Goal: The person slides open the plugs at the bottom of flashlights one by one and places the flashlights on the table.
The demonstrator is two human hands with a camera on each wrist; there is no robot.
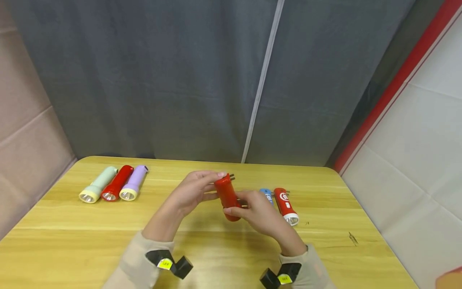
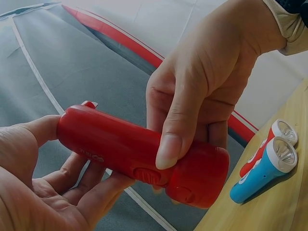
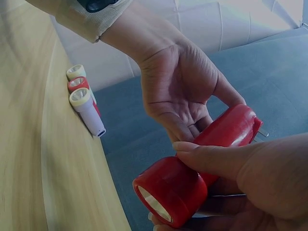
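the left hand (image 1: 191, 192) pinches the tail of a red flashlight (image 1: 226, 193) between thumb and fingers; the right hand (image 1: 259, 212) grips near its head, fingers curled. it tilts above the table (image 1: 90, 228).

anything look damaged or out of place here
The table has dark marks near its right edge, odd against the pale wood; whether scratches or ink, I can't tell. The held flashlight shows no obvious damage, and no spill is visible.

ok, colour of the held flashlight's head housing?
Red, like its body; the head housing shows best in the right wrist view.
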